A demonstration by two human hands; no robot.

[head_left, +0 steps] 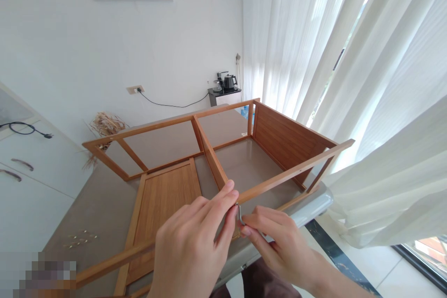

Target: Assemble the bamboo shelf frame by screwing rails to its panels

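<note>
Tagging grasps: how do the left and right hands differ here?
- Place: the left hand has its fingertips at the upper end of the bent metal key, by the wooden frame; the right hand pinches the key's lower part.
- Pose: the left hand's fingers reach out fairly straight; the right hand's are curled.

Shared: both are bare.

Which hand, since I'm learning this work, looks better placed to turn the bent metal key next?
Probably the right hand: it grips the bent metal key near its bend, which should give leverage. The left hand is up by the key's tip, beside the wooden rail, so seems better placed to steady.
</note>
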